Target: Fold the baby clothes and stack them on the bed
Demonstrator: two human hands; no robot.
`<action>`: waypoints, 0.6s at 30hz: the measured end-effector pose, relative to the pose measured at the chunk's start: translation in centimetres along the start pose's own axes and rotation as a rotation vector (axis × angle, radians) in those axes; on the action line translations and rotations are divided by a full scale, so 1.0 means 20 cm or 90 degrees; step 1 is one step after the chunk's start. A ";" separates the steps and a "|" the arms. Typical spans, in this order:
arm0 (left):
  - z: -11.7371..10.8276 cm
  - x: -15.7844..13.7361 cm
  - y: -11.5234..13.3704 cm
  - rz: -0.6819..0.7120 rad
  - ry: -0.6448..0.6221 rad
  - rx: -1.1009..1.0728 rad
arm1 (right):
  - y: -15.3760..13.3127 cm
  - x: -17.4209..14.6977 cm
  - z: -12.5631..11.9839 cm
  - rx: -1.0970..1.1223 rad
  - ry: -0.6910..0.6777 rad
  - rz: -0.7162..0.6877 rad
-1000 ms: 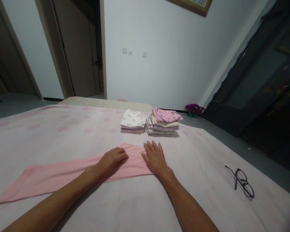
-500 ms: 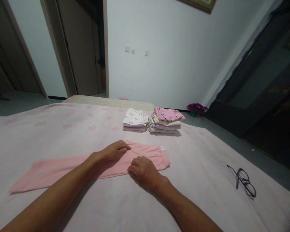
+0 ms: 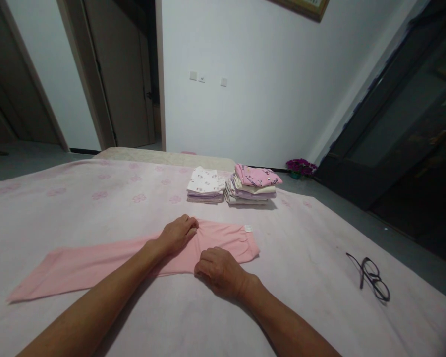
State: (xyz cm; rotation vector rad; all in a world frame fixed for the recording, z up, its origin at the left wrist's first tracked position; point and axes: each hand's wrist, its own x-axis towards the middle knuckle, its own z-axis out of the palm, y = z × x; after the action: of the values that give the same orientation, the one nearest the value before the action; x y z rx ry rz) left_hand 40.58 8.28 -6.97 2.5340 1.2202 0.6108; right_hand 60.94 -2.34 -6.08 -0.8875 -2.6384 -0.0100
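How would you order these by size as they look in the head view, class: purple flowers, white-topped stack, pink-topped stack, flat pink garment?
1. Flat pink garment
2. Pink-topped stack
3. White-topped stack
4. Purple flowers

The flowers stand farther from the camera, so their true size is unsure.

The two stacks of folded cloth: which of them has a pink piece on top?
The right-hand stack, nearer the eyeglasses: its top piece is pink with dark print, while the left-hand stack has a white patterned top.
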 end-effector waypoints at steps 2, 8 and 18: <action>0.02 -0.02 0.01 0.010 0.017 0.033 | -0.01 0.00 -0.01 0.105 -0.003 0.043; 0.03 -0.08 0.04 0.067 0.021 0.109 | 0.10 -0.01 -0.03 0.149 0.142 0.268; -0.01 -0.31 0.03 0.235 -0.028 0.158 | 0.31 -0.09 -0.14 -0.180 0.027 0.539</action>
State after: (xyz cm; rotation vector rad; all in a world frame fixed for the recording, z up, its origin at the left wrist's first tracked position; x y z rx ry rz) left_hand 37.53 3.07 -8.16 2.9970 0.8623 0.5016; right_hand 66.87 1.25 -4.83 -1.9917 -2.0492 -0.1862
